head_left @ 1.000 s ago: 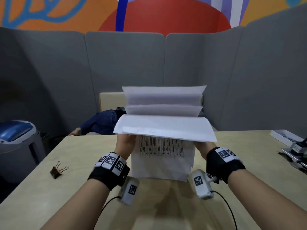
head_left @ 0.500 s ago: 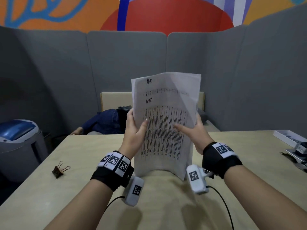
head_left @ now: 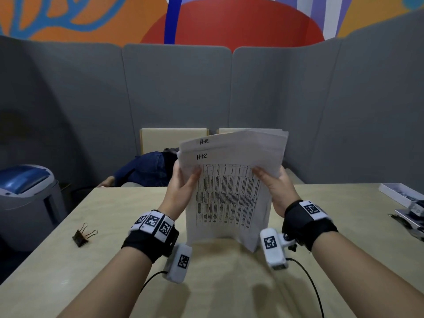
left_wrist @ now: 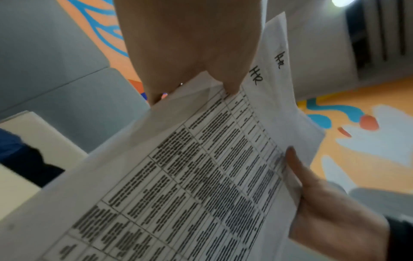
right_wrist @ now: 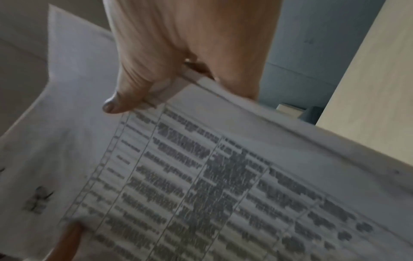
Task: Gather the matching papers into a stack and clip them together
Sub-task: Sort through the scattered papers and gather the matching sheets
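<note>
A stack of white papers (head_left: 229, 193) with printed tables and "HR" handwritten at the top stands upright, its lower edge on the table (head_left: 114, 226). My left hand (head_left: 182, 187) pinches the stack's left edge, thumb on the front sheet. My right hand (head_left: 274, 184) pinches the right edge. The wrist views show the same stack of papers (left_wrist: 201, 176) (right_wrist: 223, 176), with the left hand (left_wrist: 196, 61) and the right hand (right_wrist: 178, 70) gripping it, sheets slightly offset at the top. A black binder clip (head_left: 82, 235) lies on the table to the left, apart from both hands.
Grey partition panels (head_left: 179, 88) close off the back of the table. A grey and blue bin (head_left: 25, 193) stands at the left. A white tray (head_left: 403, 193) and a device (head_left: 410, 216) sit at the table's right edge. A dark blue garment (head_left: 146, 168) lies behind the table.
The sheets' tops, folded over toward me a second ago, have swung upright. Since half a second ago the stack leans further back and right, and both hands have shifted higher along its side edges.
</note>
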`<move>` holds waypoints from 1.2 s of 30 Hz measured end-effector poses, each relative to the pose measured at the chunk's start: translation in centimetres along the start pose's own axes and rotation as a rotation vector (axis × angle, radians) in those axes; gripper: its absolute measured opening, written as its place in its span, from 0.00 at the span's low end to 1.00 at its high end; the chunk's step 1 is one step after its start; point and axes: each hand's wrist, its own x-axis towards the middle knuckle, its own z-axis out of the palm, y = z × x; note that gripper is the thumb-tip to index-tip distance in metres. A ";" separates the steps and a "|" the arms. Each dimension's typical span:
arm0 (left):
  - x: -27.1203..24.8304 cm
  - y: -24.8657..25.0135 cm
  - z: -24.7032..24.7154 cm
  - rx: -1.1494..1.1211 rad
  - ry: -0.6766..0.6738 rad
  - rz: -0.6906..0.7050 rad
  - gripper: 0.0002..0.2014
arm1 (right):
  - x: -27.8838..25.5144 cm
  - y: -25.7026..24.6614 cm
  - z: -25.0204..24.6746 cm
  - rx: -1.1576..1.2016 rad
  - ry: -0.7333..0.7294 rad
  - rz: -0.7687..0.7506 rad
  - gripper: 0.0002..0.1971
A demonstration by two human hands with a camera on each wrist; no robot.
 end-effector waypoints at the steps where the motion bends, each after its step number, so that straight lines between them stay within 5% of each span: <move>1: 0.0 0.0 0.3 0.025 -0.005 0.009 0.22 | -0.2 0.1 0.3 0.013 -0.020 0.007 0.46; 8: 0.6 2.4 2.2 0.139 0.079 0.217 0.09 | 0.3 -1.8 2.1 0.052 -0.002 -0.093 0.20; 12: 0.9 1.6 1.1 0.115 0.106 0.162 0.19 | 0.5 -1.6 1.4 -0.062 -0.100 -0.064 0.38; 15: 1.1 1.0 0.5 0.136 0.088 0.148 0.25 | 0.3 -1.3 1.2 -0.132 -0.053 -0.090 0.40; 19: 1.4 1.9 0.0 0.190 0.109 0.198 0.36 | 0.3 -2.5 1.1 -0.230 0.049 -0.274 0.42; 23: 1.4 3.2 0.2 0.354 0.086 0.384 0.45 | 0.1 -3.7 1.4 -0.524 0.059 -0.532 0.53; 26: 1.7 3.4 0.3 0.458 0.076 0.495 0.41 | 0.3 -3.4 1.4 -0.698 -0.005 -0.622 0.50; 31: 1.8 3.4 0.1 0.495 0.080 0.535 0.23 | -0.1 -2.7 1.4 -0.729 0.022 -0.557 0.25; 33: 1.8 3.4 0.0 0.488 0.083 0.513 0.23 | -0.3 -2.6 1.3 -0.695 0.043 -0.562 0.30; 36: 1.7 2.6 -0.3 0.392 0.079 0.441 0.36 | -0.5 -2.4 1.1 -0.525 0.036 -0.431 0.48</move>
